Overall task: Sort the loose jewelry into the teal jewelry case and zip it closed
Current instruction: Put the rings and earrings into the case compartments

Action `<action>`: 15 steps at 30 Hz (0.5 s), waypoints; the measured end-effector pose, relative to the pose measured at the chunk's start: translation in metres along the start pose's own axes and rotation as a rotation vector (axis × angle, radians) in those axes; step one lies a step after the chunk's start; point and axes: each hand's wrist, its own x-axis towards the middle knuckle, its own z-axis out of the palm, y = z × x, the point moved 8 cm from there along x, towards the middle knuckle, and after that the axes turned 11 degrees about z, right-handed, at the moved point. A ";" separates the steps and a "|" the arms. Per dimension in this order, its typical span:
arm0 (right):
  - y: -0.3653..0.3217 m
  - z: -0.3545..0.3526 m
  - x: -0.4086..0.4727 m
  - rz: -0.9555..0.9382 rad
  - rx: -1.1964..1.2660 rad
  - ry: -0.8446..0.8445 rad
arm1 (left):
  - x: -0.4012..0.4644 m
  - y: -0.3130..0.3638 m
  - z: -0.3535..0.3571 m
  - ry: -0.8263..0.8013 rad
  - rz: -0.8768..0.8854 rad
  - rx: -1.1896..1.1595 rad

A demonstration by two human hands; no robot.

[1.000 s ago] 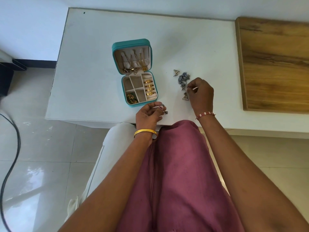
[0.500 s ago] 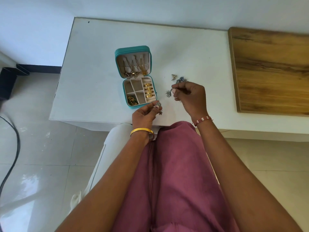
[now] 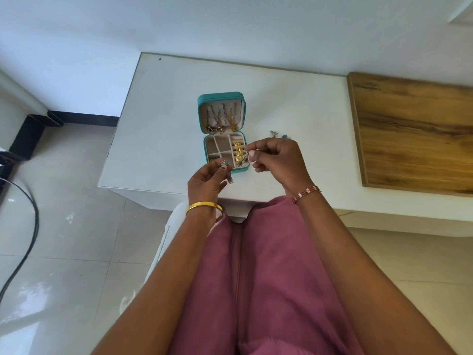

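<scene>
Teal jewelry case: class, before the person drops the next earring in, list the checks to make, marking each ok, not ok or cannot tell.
1. Teal jewelry case lid open: ok.
2. Right hand pinches a dangling earring over the case: ok.
3. Left hand holds another earring: ok.
4. Ring slots hold gold rings: ok.
5. Free compartment left for earrings: ok.
6. All loose pieces off the white table: not ok.

A white table (image 3: 158, 129) stands against a white wall (image 3: 230, 24). On its right side lies a wooden board (image 3: 414, 134). The floor (image 3: 76, 226) has pale glossy tiles, and a black cable (image 3: 28, 226) runs across it at left.
</scene>
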 end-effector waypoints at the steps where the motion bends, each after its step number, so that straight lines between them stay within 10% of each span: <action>1: -0.003 0.004 0.000 0.004 0.011 -0.013 | 0.003 0.001 -0.005 0.010 0.000 -0.023; 15: 0.001 0.040 0.038 -0.053 -0.200 0.032 | 0.031 0.009 -0.017 0.078 0.038 0.011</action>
